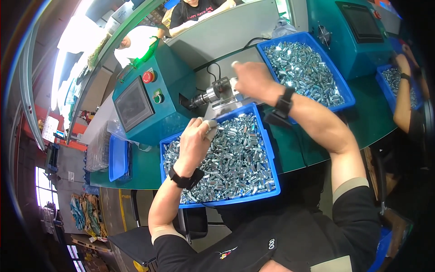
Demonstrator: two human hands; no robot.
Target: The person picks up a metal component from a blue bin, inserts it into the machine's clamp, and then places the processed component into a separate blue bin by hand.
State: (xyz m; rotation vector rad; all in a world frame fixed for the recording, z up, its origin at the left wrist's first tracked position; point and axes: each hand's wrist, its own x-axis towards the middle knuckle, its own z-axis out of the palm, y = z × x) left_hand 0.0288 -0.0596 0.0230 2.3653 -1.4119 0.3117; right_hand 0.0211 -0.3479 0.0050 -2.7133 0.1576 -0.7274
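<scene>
A blue tray (277, 177) heaped with small shiny metal cylinders (231, 158) stands at the table's near edge. Above its far left part, my left hand (194, 141) is closed, fingers bent together with pale covers on some tips. Whatever those fingers hold is hidden. Just beyond the tray, a metal chuck (209, 96) sticks out of a teal machine (156, 93) toward a metal fixture (226, 103). My right hand (256, 80) is at the right side of this fixture, its fingers curled and one pale-covered tip showing. I cannot make out what is in it.
A second blue tray (349, 97) of similar metal parts stands at the right. The machine bears a screen (133, 103) and a red button (148, 76). An empty blue tray (118, 158) lies at the left. Other people sit across a grey partition (226, 31) and at the far right.
</scene>
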